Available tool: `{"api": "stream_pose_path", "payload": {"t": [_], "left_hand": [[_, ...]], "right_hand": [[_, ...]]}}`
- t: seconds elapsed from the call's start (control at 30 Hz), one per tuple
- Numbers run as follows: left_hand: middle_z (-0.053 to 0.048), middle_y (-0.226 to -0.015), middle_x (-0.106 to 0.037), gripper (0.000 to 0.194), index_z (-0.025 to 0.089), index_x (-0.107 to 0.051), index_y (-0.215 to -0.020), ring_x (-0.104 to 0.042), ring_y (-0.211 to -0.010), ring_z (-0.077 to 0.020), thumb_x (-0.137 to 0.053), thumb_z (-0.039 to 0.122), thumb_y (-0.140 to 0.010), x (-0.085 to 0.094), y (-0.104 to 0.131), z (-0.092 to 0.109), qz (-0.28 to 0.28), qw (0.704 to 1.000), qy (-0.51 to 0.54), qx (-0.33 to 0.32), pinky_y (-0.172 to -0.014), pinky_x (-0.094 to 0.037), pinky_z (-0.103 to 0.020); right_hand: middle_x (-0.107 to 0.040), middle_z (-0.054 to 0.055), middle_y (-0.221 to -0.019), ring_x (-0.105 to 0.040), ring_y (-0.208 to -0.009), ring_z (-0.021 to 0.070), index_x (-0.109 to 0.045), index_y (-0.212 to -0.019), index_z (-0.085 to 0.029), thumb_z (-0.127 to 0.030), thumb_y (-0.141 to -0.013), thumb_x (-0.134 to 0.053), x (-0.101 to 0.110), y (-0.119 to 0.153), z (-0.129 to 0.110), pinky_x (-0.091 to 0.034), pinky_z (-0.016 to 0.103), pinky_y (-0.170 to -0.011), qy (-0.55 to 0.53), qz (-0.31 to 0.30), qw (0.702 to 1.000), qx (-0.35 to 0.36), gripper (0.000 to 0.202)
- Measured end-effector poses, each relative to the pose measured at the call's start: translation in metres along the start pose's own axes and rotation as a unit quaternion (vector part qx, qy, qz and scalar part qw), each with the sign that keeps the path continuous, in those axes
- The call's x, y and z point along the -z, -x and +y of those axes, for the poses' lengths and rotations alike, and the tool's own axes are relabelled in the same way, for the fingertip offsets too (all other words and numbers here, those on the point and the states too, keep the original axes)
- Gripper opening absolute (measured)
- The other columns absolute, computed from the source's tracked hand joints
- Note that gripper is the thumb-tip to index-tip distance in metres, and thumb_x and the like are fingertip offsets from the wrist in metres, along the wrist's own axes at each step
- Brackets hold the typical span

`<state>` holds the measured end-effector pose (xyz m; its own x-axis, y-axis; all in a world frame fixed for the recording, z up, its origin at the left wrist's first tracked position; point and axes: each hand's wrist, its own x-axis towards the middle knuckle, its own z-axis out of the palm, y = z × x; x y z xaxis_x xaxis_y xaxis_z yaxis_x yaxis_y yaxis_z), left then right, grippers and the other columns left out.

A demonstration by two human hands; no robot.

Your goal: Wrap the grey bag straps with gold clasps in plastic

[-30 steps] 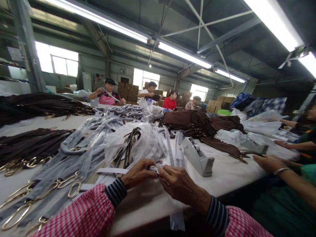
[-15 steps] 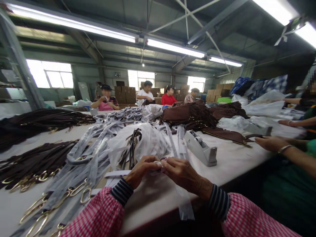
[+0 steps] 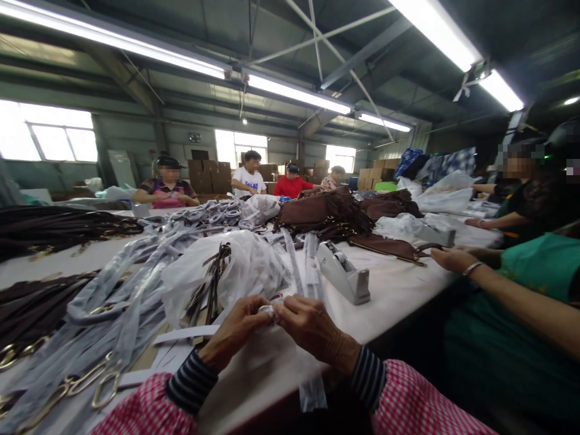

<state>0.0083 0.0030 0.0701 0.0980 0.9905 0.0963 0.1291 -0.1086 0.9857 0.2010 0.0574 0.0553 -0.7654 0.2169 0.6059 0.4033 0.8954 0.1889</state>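
Two checked sleeves (image 3: 421, 396) with striped cuffs (image 3: 369, 377) come in nearest, on the near side of the tape dispenser (image 3: 343, 273). The left hand (image 3: 240, 329) and the right hand (image 3: 312, 331) are together at the fingertips, both pinching a small whitish piece (image 3: 267, 309), which sits to the left of the dispenser and a little nearer than it. Fingers cover most of that piece, so its shape cannot be told. Below the right hand, also on the near side of the dispenser, a clear plastic strip (image 3: 312, 386) hangs over the edge of the table (image 3: 399, 287); whether it joins the pinched piece is hidden.

Well left of the dispenser lie white paper strips (image 3: 185, 334) and, beyond those, straps in greyish plastic (image 3: 124, 338). Nearer to the dispenser on that side is a white plastic bag (image 3: 254, 263), with thin dark strips (image 3: 212, 287) at its opening.

Right of the dispenser and slightly farther off is a brown pouch (image 3: 385, 246); a co-worker's hand (image 3: 453, 260) is at its strap end. Behind the dispenser rises a heap of brown bags (image 3: 321, 211). Farther back still are a person in red (image 3: 294, 186), a person in a white shirt (image 3: 248, 181) and cardboard boxes (image 3: 208, 176).
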Motion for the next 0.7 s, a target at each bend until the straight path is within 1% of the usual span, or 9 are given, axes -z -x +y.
{"api": "stream_pose_path", "payload": {"t": [0.2,0.33,0.43,0.53,0.57,0.6,0.63,0.67,0.7], "left_hand": [[0.0,-0.074,-0.06,0.02,0.012,-0.069,-0.079,-0.049,-0.072,-0.0151,-0.074,0.031,-0.075,-0.012,0.017,0.002,0.081,0.996,0.016,-0.019,-0.068,-0.034,-0.028],[0.0,-0.07,-0.059,0.021,0.013,-0.068,-0.074,-0.049,-0.068,-0.014,-0.076,0.03,-0.068,-0.012,0.034,0.0,0.123,0.991,0.057,-0.016,-0.065,-0.035,-0.027],[-0.001,-0.072,-0.062,0.024,0.013,-0.07,-0.075,-0.051,-0.068,-0.0144,-0.079,0.032,-0.064,-0.019,0.043,-0.01,0.14,0.986,0.083,-0.017,-0.067,-0.038,-0.028],[-0.002,-0.071,-0.062,0.028,0.015,-0.068,-0.072,-0.051,-0.069,-0.0156,-0.082,0.035,-0.059,-0.037,0.041,-0.015,0.191,0.977,0.089,-0.018,-0.069,-0.04,-0.03],[-0.002,-0.071,-0.061,0.028,0.016,-0.066,-0.069,-0.051,-0.068,-0.016,-0.082,0.035,-0.057,-0.042,0.041,-0.01,0.208,0.974,0.084,-0.018,-0.068,-0.041,-0.031],[-0.001,-0.068,-0.06,0.027,0.017,-0.065,-0.065,-0.05,-0.067,-0.0163,-0.082,0.035,-0.056,-0.045,0.046,0.002,0.222,0.972,0.076,-0.021,-0.067,-0.041,-0.031],[-0.001,-0.065,-0.058,0.026,0.018,-0.063,-0.06,-0.05,-0.066,-0.0164,-0.082,0.034,-0.054,-0.043,0.056,0.021,0.233,0.971,0.056,-0.022,-0.066,-0.042,-0.032],[0.0,-0.06,-0.056,0.025,0.02,-0.062,-0.055,-0.05,-0.064,-0.0165,-0.083,0.033,-0.054,-0.037,0.073,0.047,0.243,0.969,0.028,-0.022,-0.064,-0.043,-0.032],[0.002,-0.053,-0.053,0.026,0.022,-0.06,-0.05,-0.051,-0.06,-0.0164,-0.083,0.034,-0.054,-0.026,0.098,0.077,0.26,0.966,-0.01,-0.015,-0.061,-0.044,-0.031]], "right_hand": [[-0.063,0.006,-0.082,-0.062,-0.076,0.0216,-0.063,-0.113,-0.011,-0.017,-0.108,-0.044,0.003,0.002,-0.005,-0.047,0.031,-0.066,-0.012,0.072,0.997,0.037,0.021],[-0.064,0.006,-0.083,-0.065,-0.077,0.0199,-0.064,-0.116,-0.013,-0.021,-0.109,-0.044,0.001,0.004,-0.01,-0.047,0.029,-0.067,-0.042,0.101,0.993,0.043,0.023],[-0.065,0.005,-0.084,-0.067,-0.077,0.019,-0.063,-0.118,-0.017,-0.025,-0.11,-0.041,0.002,0.009,-0.016,-0.047,0.028,-0.066,-0.066,0.106,0.991,0.037,0.024],[-0.066,0.005,-0.082,-0.069,-0.075,0.0208,-0.063,-0.114,-0.021,-0.024,-0.108,-0.04,0.005,0.009,-0.019,-0.05,0.029,-0.061,-0.069,0.087,0.993,0.037,0.024],[-0.067,0.005,-0.083,-0.069,-0.073,0.0215,-0.063,-0.112,-0.022,-0.024,-0.106,-0.041,0.007,0.007,-0.02,-0.05,0.03,-0.058,-0.071,0.082,0.993,0.04,0.023],[-0.069,0.005,-0.084,-0.069,-0.071,0.0221,-0.064,-0.109,-0.024,-0.023,-0.104,-0.041,0.01,0.001,-0.022,-0.05,0.03,-0.055,-0.076,0.078,0.993,0.045,0.023],[-0.07,0.006,-0.085,-0.069,-0.069,0.0226,-0.066,-0.108,-0.026,-0.022,-0.102,-0.043,0.014,-0.007,-0.026,-0.05,0.031,-0.052,-0.09,0.074,0.992,0.051,0.024],[-0.071,0.006,-0.087,-0.069,-0.067,0.023,-0.067,-0.108,-0.027,-0.021,-0.099,-0.046,0.019,-0.018,-0.033,-0.05,0.031,-0.05,-0.116,0.072,0.989,0.06,0.024],[-0.072,0.007,-0.09,-0.07,-0.068,0.0238,-0.068,-0.111,-0.029,-0.022,-0.098,-0.049,0.025,-0.031,-0.043,-0.051,0.031,-0.05,-0.156,0.07,0.983,0.07,0.024]]}}
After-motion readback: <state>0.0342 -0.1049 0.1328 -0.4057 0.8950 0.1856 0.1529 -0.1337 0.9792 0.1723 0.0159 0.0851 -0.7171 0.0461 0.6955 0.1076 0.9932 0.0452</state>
